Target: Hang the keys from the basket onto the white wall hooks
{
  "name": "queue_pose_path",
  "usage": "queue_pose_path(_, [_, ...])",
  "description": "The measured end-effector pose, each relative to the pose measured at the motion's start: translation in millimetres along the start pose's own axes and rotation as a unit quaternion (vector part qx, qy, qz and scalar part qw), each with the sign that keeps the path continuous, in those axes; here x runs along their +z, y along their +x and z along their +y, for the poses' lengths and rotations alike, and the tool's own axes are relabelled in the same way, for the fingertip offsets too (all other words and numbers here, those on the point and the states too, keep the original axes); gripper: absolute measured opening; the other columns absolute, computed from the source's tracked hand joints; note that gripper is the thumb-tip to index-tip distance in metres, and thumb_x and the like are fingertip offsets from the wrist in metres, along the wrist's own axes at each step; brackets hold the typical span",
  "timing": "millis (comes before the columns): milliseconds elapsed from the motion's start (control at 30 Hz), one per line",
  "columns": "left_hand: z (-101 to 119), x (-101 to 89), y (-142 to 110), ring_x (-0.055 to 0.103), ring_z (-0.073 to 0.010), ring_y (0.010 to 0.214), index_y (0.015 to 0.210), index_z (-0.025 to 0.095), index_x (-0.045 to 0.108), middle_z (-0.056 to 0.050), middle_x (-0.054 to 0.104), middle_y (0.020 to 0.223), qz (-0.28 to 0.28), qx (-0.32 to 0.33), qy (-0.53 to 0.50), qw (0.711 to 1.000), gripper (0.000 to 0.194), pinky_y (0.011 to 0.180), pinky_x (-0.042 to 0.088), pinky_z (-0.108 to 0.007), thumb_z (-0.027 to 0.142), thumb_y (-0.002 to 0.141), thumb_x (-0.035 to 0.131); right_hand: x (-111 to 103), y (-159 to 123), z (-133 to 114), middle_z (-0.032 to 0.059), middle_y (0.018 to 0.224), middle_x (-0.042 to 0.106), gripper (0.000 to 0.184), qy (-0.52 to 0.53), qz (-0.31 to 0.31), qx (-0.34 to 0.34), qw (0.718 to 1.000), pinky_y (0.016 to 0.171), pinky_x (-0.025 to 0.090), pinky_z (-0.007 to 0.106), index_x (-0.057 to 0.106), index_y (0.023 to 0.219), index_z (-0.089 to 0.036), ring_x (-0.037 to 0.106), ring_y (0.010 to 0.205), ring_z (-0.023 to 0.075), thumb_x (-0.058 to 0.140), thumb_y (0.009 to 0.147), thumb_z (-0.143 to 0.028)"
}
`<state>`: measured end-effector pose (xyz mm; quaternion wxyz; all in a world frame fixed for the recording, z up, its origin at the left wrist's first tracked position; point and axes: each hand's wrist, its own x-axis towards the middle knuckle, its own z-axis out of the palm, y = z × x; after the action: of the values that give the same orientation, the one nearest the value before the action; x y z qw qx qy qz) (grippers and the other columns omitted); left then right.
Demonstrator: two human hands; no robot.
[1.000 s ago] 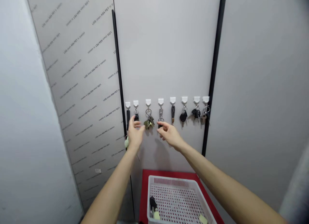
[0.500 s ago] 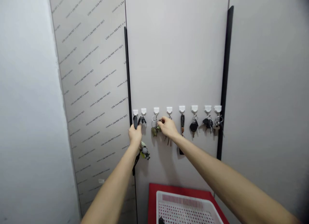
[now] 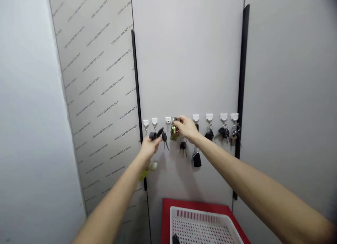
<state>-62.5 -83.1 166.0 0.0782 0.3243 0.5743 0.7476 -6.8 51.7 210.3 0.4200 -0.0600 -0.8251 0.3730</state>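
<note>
My left hand (image 3: 149, 147) is closed on a bunch of black-headed keys (image 3: 160, 132) that stick up and out to its right. Below that hand hangs a blurred yellow-green and pale charm (image 3: 145, 172), partly hidden by my wrist. My right hand (image 3: 186, 127) pinches a key ring with brass-coloured pieces (image 3: 174, 131), raised just right of the third white hook (image 3: 168, 120) and apart from it. Nothing hangs on the first hook (image 3: 145, 123) or the second hook (image 3: 154, 122). Under my right hand hang black-headed keys (image 3: 183, 146); their hook is hidden by the hand.
To the right, more white hooks (image 3: 209, 117) hold a black fob (image 3: 197, 160) and several key bunches (image 3: 224, 133). Long black handles (image 3: 243, 72) edge the pale panel (image 3: 189, 61). Below, a white basket (image 3: 200, 213) with a dark object inside stands on a red surface (image 3: 165, 219).
Both bunches have come off their hooks. My left hand has drawn the black keys down and rightward from the first two hooks; my right hand has lifted the brass-coloured bunch off the third.
</note>
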Motion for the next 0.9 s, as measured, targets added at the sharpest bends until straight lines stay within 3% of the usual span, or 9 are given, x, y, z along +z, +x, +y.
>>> queue_pose_path(133, [-56.9, 21.7, -41.6, 0.023, -0.0006, 0.032, 0.056, 0.013, 0.044, 0.009, 0.026, 0.037, 0.004, -0.056, -0.111, 0.992, 0.023, 0.034, 0.017, -0.015, 0.033, 0.053, 0.054, -11.2, -60.2, 29.2, -0.0036, 0.052, 0.044, 0.008, 0.015, -0.142, -0.008, 0.99, 0.046, 0.033, 0.017, 0.044, 0.064, -0.015, 0.041, 0.047, 0.0059, 0.038, 0.061, -0.02])
queue_pose_path(267, [-118.2, 47.1, -79.9, 0.026, -0.0018, 0.035, 0.054, 0.014, 0.041, 0.008, 0.029, 0.039, 0.033, -0.097, -0.118, 0.988, 0.023, 0.037, 0.021, -0.016, 0.035, 0.056, 0.05, -12.2, -130.1, 85.5, -0.003, 0.053, 0.046, 0.009, -0.039, -0.271, 0.085, 0.958, 0.047, 0.033, 0.017, 0.045, 0.062, -0.013, 0.042, 0.049, 0.0063, 0.038, 0.056, -0.011])
queue_pose_path(400, [-151.4, 57.2, -95.5, 0.038, -0.0055, 0.046, 0.054, 0.013, 0.046, 0.005, 0.042, 0.045, -0.079, -0.134, 0.004, 0.988, 0.01, 0.048, 0.03, -0.018, 0.015, 0.049, 0.054, -17.3, -157.6, 117.8, -0.0011, 0.056, 0.053, 0.014, -0.093, -0.359, 0.108, 0.922, 0.049, 0.033, 0.018, 0.051, 0.062, -0.012, 0.045, 0.054, 0.0091, 0.039, 0.055, -0.01])
queue_pose_path(433, [-151.8, 56.0, -93.9, 0.042, -0.0073, 0.052, 0.057, 0.013, 0.049, 0.003, 0.047, 0.051, -0.111, -0.142, 0.03, 0.983, 0.013, 0.052, 0.032, -0.019, 0.009, 0.045, 0.054, -21.1, -153.5, 117.5, 0.0001, 0.06, 0.055, 0.015, -0.102, -0.343, 0.099, 0.929, 0.052, 0.034, 0.019, 0.053, 0.065, -0.012, 0.047, 0.057, 0.0101, 0.04, 0.056, -0.012])
queue_pose_path(500, [-143.3, 52.6, -84.0, 0.047, -0.0111, 0.064, 0.067, 0.013, 0.051, -0.001, 0.054, 0.067, -0.129, -0.144, 0.066, 0.979, 0.027, 0.06, 0.035, -0.021, 0.003, 0.042, 0.052, -30.9, -133.6, 108.6, 0.0036, 0.073, 0.057, 0.022, -0.116, -0.243, 0.083, 0.96, 0.059, 0.036, 0.021, 0.053, 0.077, -0.012, 0.049, 0.064, 0.0122, 0.041, 0.06, -0.019])
queue_pose_path(567, [-125.9, 52.7, -66.4, 0.047, -0.0133, 0.073, 0.078, 0.014, 0.049, -0.006, 0.053, 0.083, -0.078, -0.119, 0.097, 0.985, 0.034, 0.066, 0.035, -0.023, 0.005, 0.044, 0.052, -40.1, -104.3, 94.3, 0.0066, 0.083, 0.056, 0.031, -0.137, -0.097, 0.075, 0.983, 0.065, 0.036, 0.023, 0.05, 0.089, -0.012, 0.05, 0.072, 0.0134, 0.04, 0.064, -0.027])
queue_pose_path(667, [-96.8, 66.3, -32.7, 0.046, -0.0154, 0.083, 0.089, 0.013, 0.044, -0.01, 0.048, 0.097, 0.024, -0.043, 0.162, 0.986, 0.039, 0.071, 0.035, -0.025, 0.016, 0.05, 0.053, -45.5, -62.0, 77.2, 0.0076, 0.083, 0.056, 0.036, -0.202, 0.043, 0.085, 0.975, 0.065, 0.035, 0.025, 0.048, 0.092, -0.014, 0.05, 0.075, 0.0154, 0.041, 0.064, -0.034])
queue_pose_path(767, [-77.5, 87.7, -1.9, 0.045, -0.0174, 0.087, 0.092, 0.016, 0.042, -0.01, 0.048, 0.097, 0.088, 0.034, 0.252, 0.963, 0.044, 0.072, 0.034, -0.028, 0.025, 0.051, 0.055, -42.1, -37.5, 70.9, 0.0075, 0.073, 0.057, 0.03, -0.269, 0.072, 0.104, 0.955, 0.058, 0.034, 0.024, 0.052, 0.082, -0.015, 0.051, 0.07, 0.0166, 0.04, 0.065, -0.036])
queue_pose_path(900, [-65.7, 104.4, 22.1, 0.05, -0.0173, 0.069, 0.074, 0.018, 0.05, -0.006, 0.056, 0.072, 0.09, 0.025, 0.333, 0.938, 0.023, 0.061, 0.035, -0.028, 0.026, 0.053, 0.053, -45.6, -27.5, 62.5, 0.0053, 0.064, 0.056, 0.027, -0.291, 0.096, 0.076, 0.949, 0.052, 0.031, 0.022, 0.053, 0.072, -0.016, 0.049, 0.061, 0.0138, 0.035, 0.068, -0.035])
